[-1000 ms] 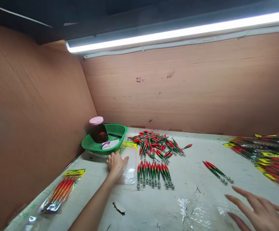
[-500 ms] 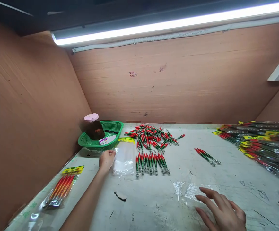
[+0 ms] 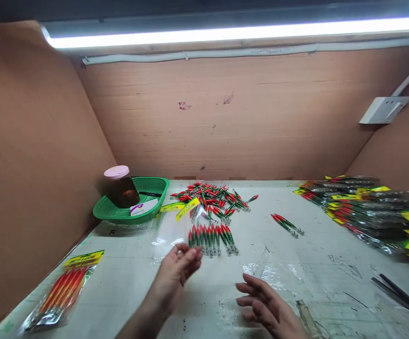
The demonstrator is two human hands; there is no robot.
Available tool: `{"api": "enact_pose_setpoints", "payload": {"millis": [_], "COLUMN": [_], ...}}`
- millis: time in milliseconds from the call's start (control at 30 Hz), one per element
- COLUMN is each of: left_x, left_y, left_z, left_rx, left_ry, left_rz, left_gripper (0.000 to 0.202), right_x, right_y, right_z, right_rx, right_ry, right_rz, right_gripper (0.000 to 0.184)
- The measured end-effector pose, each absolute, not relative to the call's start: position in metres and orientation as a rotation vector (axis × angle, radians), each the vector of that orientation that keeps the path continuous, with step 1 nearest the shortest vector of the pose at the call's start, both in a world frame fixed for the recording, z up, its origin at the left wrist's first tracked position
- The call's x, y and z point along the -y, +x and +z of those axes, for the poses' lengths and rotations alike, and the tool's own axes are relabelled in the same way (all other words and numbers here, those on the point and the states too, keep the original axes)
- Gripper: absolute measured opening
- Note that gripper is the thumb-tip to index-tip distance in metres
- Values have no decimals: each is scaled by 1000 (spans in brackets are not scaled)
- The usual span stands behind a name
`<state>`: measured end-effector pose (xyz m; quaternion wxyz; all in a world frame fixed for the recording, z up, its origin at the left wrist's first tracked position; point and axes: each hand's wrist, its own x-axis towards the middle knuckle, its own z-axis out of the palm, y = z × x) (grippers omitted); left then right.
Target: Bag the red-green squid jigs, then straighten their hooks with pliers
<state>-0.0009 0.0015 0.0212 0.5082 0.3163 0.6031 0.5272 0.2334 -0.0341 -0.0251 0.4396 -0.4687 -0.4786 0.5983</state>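
Note:
My left hand (image 3: 178, 270) is closed, pinching the lower end of a clear plastic bag with a yellow printed header (image 3: 188, 208). That bag is tilted, and its see-through body partly covers the lures behind it. To its left lies a stack of similar clear bags (image 3: 169, 230), flat on the table. Just beyond the fingers, a row of red and green fishing lures (image 3: 213, 235) with hooks at their near ends lies side by side. My right hand (image 3: 268, 306) hovers over the table front, open and holding nothing, its fingers apart.
Loose lures (image 3: 214, 195) are heaped at the back; two more lures (image 3: 287, 223) lie right. A green basket (image 3: 101, 214) holds a pink-lidded jar (image 3: 119, 188). Filled packs (image 3: 359, 212) are piled right, near scissors (image 3: 398, 292). A pack of orange lures (image 3: 63, 292) lies left.
My left hand has drawn a bag off the stack and moved right and nearer with it. My right hand has moved left, toward the left hand. The view has turned slightly right.

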Motion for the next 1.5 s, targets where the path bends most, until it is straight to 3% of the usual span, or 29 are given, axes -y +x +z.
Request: {"api": "enact_pose_setpoints", "payload": {"millis": [67,233,300,400,467,633,833,1067,1300,1500], "left_x": [14,16,9,-2,-5,-6,-1,-2,-2,-1], "left_y": [26,38,29,14,5,-4,1,3,2,6], "left_z": [12,7,11,16,18,19,15,17,14,15], "left_rx": [-1150,-969,-1000,-1087,-1109,-1090,-1068,-1028,-992,-994], "left_ry": [597,664,589,386,285,271,315,224,213,238], "left_rz": [1215,947,1010,1222,1324,1371,1278,1296,1320,1295], "left_gripper": [44,51,44,35,33,33,31,13,8,9], "right_x": [34,30,23,-7,-39,-113,-130,-115,-99,-85], "right_y": [213,206,213,238,268,368,409,385,382,365], "right_z": [-20,-11,-7,-4,-6,-13,-20,-29,-16,-11], "right_rx": [966,1221,1553,1985,2013,2024,2382,2582,2627,2597], "right_ry": [-1047,-982,-1050,-1220,-1351,-1671,-1655,-1560,-1434,-1296], "right_rz": [1659,1674,1460,844,578,122,-31,-255,-380,-339], "right_gripper": [61,36,37,36,25,25,22,14,33,27]}}
